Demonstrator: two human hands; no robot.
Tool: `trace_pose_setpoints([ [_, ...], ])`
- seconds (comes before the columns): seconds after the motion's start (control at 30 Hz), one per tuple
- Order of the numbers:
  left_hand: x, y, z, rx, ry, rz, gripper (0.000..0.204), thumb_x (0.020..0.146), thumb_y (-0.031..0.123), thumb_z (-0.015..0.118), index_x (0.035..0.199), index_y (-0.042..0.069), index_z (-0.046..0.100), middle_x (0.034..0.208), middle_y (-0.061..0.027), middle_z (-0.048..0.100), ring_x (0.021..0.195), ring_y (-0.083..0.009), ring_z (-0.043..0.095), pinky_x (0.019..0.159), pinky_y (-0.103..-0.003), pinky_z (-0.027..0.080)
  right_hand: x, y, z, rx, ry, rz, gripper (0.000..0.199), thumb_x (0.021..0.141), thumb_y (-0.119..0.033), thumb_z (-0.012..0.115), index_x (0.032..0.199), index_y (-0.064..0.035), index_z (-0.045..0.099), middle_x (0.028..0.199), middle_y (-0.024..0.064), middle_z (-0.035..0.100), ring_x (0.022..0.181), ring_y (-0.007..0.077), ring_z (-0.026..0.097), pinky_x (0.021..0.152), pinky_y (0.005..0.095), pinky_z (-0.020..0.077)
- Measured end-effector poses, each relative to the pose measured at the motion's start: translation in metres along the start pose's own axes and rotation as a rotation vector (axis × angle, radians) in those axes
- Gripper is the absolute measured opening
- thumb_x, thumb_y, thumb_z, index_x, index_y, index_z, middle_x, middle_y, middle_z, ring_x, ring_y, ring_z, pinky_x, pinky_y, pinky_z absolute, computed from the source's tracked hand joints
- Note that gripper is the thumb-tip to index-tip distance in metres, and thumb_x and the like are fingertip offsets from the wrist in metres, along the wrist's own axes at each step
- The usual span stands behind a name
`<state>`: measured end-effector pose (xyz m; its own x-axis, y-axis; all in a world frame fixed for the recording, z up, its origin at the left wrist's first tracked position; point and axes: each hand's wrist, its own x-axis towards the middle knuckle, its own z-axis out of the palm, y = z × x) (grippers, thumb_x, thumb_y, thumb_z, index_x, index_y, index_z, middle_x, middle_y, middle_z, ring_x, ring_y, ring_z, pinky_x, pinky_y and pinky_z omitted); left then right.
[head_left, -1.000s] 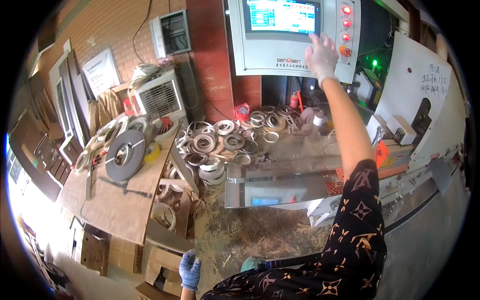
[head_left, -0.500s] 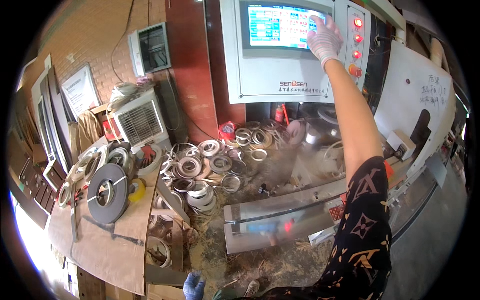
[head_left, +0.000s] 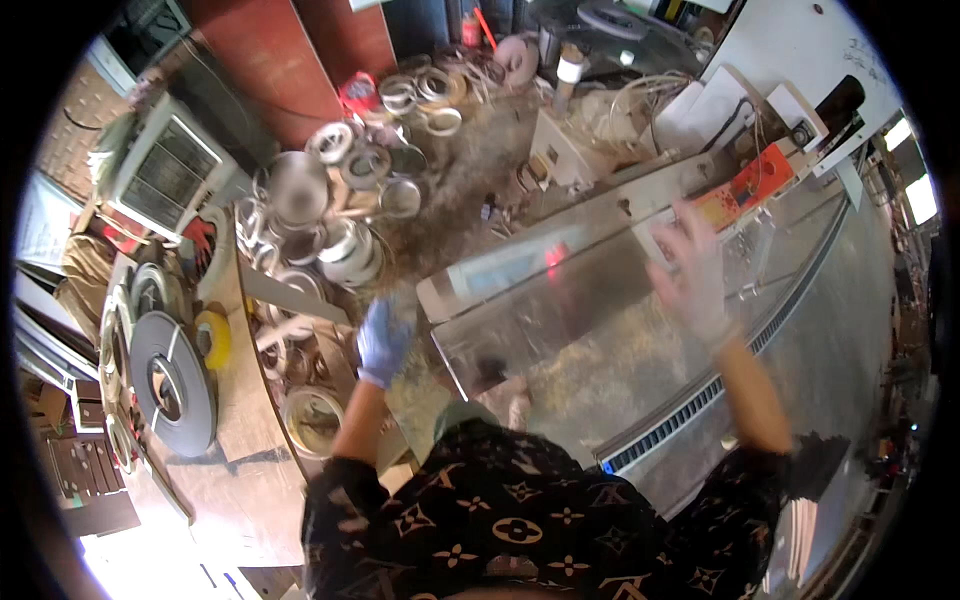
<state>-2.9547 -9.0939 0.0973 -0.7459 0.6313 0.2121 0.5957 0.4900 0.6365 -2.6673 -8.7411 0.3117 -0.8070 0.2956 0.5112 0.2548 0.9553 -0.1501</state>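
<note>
My left hand [head_left: 383, 343], in a pale bluish glove, hangs in the air between the wooden table and the near end of the long metal machine bed [head_left: 540, 345]. Its fingers are a little apart and hold nothing. My right hand [head_left: 692, 275], in a light glove, is smeared by motion over the right part of the bed. Its fingers look spread, with nothing visible between them. Closest to it is an orange-red panel [head_left: 745, 188] on the machine. A reflection with a red spot shows on the metal bed.
On the left, a table [head_left: 245, 400] bears a large grey edge-band roll [head_left: 172, 385] and a roll of yellow tape [head_left: 212, 338]. Several band coils [head_left: 350, 250] are heaped on the floor. An air cooler [head_left: 170, 165] stands behind the table. A slotted rail [head_left: 665, 425] runs at right.
My right hand has come down from the touchscreen to above the machine bed. My left hand has risen into fuller view. The view has tilted downward, leaving the screen out of sight.
</note>
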Motion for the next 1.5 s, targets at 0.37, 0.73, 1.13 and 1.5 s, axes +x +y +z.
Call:
trace_pose_setpoints([
  [0.37,0.208,0.017,0.098,-0.253,-0.499,-0.081,0.069,0.080,0.051,0.065,0.137,0.021,0.042,0.123,-0.0164,0.058,0.114,-0.0370,0.055,0.093,-0.041,0.045,-0.307,-0.105,0.093,-0.145,0.103,1.231,0.051,0.084,-0.022,0.064,0.130,-0.0034,0.049,0.132,0.0210,0.048,0.125,0.0362,0.044,0.104,0.0426,0.0360],
  [0.73,0.249,0.037,0.182,-0.117,-0.517,-0.029,0.040,0.093,0.042,0.045,0.121,0.015,0.053,0.115,-0.0224,0.060,0.105,-0.0426,0.057,0.089,-0.049,0.047,-0.347,-0.201,0.143,0.055,0.402,1.763,0.068,0.091,-0.030,0.053,0.148,-0.0079,0.023,0.140,0.0226,0.043,0.123,0.0367,0.047,0.100,0.0412,0.0396],
  [1.13,0.285,0.040,0.192,-0.256,-0.773,-0.498,0.041,0.092,0.040,0.051,0.090,0.001,0.064,0.078,-0.0149,0.065,0.082,-0.0324,0.066,0.074,-0.042,0.051,-0.343,-0.201,0.146,-0.269,0.287,1.503,0.060,0.093,-0.023,0.051,0.147,-0.0080,0.027,0.139,0.0228,0.044,0.123,0.0385,0.048,0.101,0.0404,0.0392],
  [1.5,0.275,0.040,0.217,-0.046,-0.567,-0.142,0.040,0.093,0.037,0.040,0.106,0.008,0.063,0.100,-0.0183,0.065,0.091,-0.0361,0.062,0.080,-0.046,0.050,-0.329,-0.211,0.141,-0.340,0.283,1.550,0.062,0.092,-0.021,0.054,0.147,-0.0097,0.028,0.137,0.0236,0.046,0.123,0.0370,0.048,0.101,0.0400,0.0395],
])
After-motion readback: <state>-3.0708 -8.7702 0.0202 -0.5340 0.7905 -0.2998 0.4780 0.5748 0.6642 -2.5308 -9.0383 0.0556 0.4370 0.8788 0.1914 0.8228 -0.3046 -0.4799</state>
